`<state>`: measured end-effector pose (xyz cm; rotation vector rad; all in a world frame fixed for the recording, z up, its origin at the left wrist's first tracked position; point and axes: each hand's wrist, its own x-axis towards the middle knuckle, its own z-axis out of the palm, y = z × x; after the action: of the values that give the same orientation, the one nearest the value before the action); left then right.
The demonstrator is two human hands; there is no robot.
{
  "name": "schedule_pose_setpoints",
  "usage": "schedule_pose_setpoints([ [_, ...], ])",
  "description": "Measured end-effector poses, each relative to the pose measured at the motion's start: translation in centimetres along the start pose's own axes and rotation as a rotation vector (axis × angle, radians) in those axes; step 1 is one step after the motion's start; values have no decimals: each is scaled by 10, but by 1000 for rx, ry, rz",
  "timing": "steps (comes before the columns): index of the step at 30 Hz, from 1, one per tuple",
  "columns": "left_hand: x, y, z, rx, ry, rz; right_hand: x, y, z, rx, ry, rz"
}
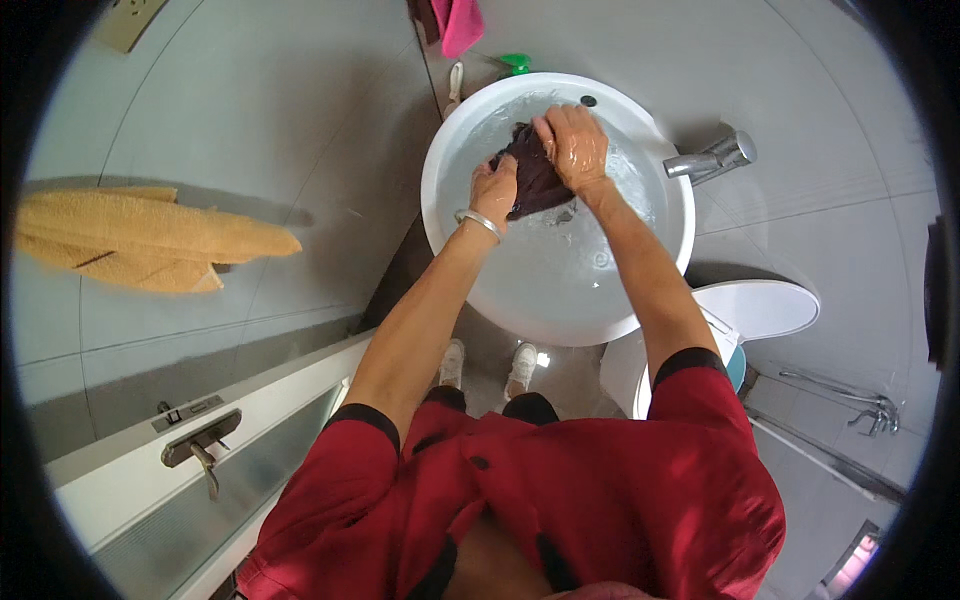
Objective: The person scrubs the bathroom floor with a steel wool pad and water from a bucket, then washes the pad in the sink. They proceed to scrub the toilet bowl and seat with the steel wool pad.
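Observation:
A dark, wet cloth [534, 180] is stretched between my two hands above the water in a round white washbasin [433, 217]. My left hand [495, 189], with a silver bangle at the wrist, grips its left edge. On its upper right side, my right hand [576, 146] holds the cloth with bent fingers, wet and shiny. The right thumb and part of the fabric are hidden behind that hand. Ripples and splashes show in the water around the cloth.
A chrome faucet [712, 156] reaches over the basin's right rim. Behind the basin are a green pump top [516, 63] and a hanging pink cloth [459, 28]. A yellow towel [157, 236] hangs at left, above a door [247, 420]. A toilet lid [772, 307] stands raised at right.

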<state>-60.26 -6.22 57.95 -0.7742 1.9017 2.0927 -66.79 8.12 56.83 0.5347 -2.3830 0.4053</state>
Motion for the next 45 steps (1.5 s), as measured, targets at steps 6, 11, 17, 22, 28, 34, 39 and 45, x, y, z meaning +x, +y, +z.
schedule_pose_setpoints([
  [6, -1, -3, -49, -30, -308, 180, 71, 16, 11, -142, -101, -336],
  [11, -16, -2, -38, -44, -428, 161, 74, 88, 14, -443, -156, -309],
  [17, -23, -18, -54, 330, -418, 396, 21, 94, 6, -225, -161, 370],
  [22, -27, -16, -88, 620, -282, 735, 140, 67, -61, 234, 358, 47],
  [28, -37, -21, -81, 657, -249, 806, 194, 36, -34, -539, 325, -123],
  [34, -39, -16, -77, 589, -197, 799, 118, 82, -4, -589, -253, -435],
  [39, -30, -23, -77, 631, -162, 842, 150, 68, -70, -669, -42, -222],
  [45, -34, -21, -79, 624, -190, 827, 162, 60, -29, -865, -249, -525],
])
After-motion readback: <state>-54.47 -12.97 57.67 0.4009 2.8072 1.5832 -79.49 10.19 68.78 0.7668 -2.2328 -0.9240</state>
